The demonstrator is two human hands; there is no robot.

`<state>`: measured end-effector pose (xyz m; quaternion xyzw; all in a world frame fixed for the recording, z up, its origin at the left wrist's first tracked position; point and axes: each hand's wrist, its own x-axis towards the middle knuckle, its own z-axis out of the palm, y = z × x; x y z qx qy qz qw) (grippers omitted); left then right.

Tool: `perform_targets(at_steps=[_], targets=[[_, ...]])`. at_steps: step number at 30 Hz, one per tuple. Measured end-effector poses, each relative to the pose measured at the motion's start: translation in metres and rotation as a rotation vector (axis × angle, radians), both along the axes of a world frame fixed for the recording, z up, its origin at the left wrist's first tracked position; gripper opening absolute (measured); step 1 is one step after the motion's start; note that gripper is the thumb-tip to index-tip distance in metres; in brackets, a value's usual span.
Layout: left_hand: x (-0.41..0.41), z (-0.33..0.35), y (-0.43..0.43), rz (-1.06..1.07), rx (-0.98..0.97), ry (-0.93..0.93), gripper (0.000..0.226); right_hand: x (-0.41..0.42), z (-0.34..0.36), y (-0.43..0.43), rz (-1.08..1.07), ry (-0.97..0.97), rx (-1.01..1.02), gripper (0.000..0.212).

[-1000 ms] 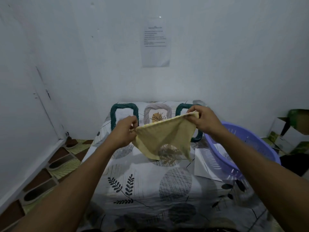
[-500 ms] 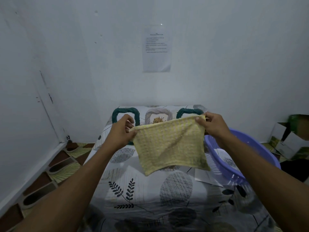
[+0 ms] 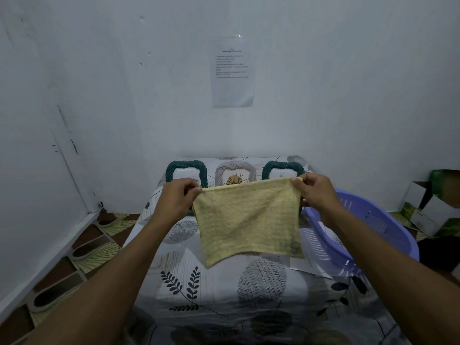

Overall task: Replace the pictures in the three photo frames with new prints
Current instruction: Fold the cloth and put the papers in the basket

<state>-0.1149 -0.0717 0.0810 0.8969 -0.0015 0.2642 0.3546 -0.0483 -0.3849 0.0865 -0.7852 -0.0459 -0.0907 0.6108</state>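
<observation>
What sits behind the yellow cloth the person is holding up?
Three photo frames, tops showing: left green frame, grey frame, right green frame. The cloth, the left hand and the right hand cover their lower parts.

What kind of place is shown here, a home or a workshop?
Most likely a plain room in a home, not a workshop: a surface covered with a leaf-patterned sheet, a purple plastic basket, opened cardboard boxes on the tiled floor.

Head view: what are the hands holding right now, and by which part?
The yellow cloth, held spread by its two top corners: the left hand pinches the upper left corner, the right hand the upper right. The rest hangs free.
</observation>
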Motion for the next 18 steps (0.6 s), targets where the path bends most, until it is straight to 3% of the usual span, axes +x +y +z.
perform_targets(at_steps=[4,7,9,13,18], targets=[[-0.002,0.004,0.004,-0.029,0.020,0.011,0.014,0.000,0.001,-0.006,-0.033,-0.004,0.004,0.029],[-0.006,0.009,0.004,-0.229,-0.102,0.107,0.003,0.001,0.000,-0.008,-0.080,0.026,0.063,0.028],[-0.008,0.010,0.005,-0.320,-0.080,0.177,0.013,0.003,0.001,-0.011,-0.099,0.042,0.083,0.028],[-0.008,0.009,0.003,-0.270,0.022,0.154,0.007,0.002,0.003,-0.014,-0.098,0.040,0.082,0.027],[-0.004,0.010,-0.022,-0.177,-0.329,0.126,0.010,-0.011,0.003,0.008,0.008,0.024,0.063,0.026]])
